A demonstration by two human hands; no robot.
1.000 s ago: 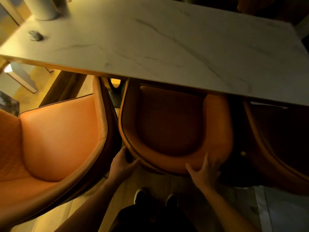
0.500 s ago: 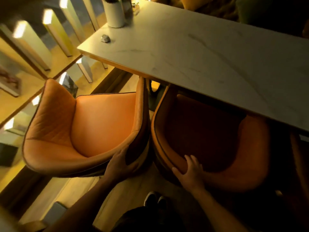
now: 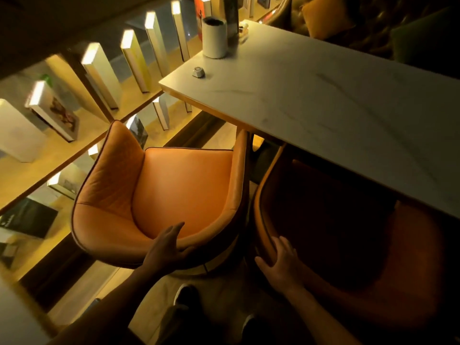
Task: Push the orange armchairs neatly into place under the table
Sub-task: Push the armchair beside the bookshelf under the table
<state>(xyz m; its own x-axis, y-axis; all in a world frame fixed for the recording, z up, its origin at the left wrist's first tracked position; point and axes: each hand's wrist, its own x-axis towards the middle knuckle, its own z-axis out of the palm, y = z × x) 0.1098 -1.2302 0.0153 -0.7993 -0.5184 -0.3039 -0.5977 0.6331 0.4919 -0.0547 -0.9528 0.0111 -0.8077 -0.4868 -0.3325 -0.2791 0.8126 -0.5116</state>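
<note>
Two orange armchairs stand side by side at the white marble table (image 3: 323, 100). The left armchair (image 3: 184, 188) is lit, turned at an angle, and sits mostly out from the table's corner. My left hand (image 3: 165, 249) rests over its backrest rim, fingers spread on the leather. The right armchair (image 3: 336, 235) is in shadow, its seat partly beneath the tabletop. My right hand (image 3: 280, 263) grips the left end of its backrest rim, fingers over the edge.
A white cylinder (image 3: 214, 37) and a small grey object (image 3: 198, 71) sit near the table's left end. Lit shelves with upright books (image 3: 99, 70) run along the left, close to the left armchair. My feet (image 3: 185, 295) stand on the pale floor between the chairs.
The view has swung left. My left hand moved from the shadowed chair's back onto the lit chair's backrest rim. My right hand slid left along the shadowed chair's rim.
</note>
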